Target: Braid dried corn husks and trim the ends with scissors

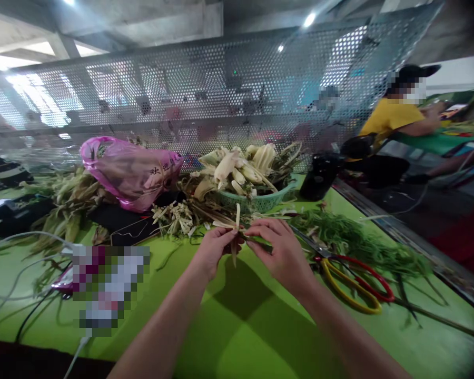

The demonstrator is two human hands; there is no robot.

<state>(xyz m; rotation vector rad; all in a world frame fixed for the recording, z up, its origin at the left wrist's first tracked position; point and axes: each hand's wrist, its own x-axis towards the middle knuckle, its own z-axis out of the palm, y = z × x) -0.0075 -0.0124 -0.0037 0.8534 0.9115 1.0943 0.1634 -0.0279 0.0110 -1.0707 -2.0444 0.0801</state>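
My left hand [218, 246] pinches several pale, flat strips of what looks like corn husk [237, 215], crossed over one another above the green table [237, 316]. Close on its right, my right hand [277, 247] has its thumb and fingers closed on the strips' other end, where a thin darker stem shows. Just beyond my hands stands a green plastic basket [256, 201] heaped with pale corn husks [231, 168]. Scissors [349, 279] with one red and one yellow handle loop lie to the right of my right hand, blades pointing away from me.
Green shredded fibres [351, 237] cover the right side. A pink plastic bag [132, 171], dried husks [69, 202] and a black bottle [318, 176] line the back, before a perforated metal screen [205, 95]. Cables and a power strip [114, 284] lie left. A person in yellow [395, 113] sits far right.
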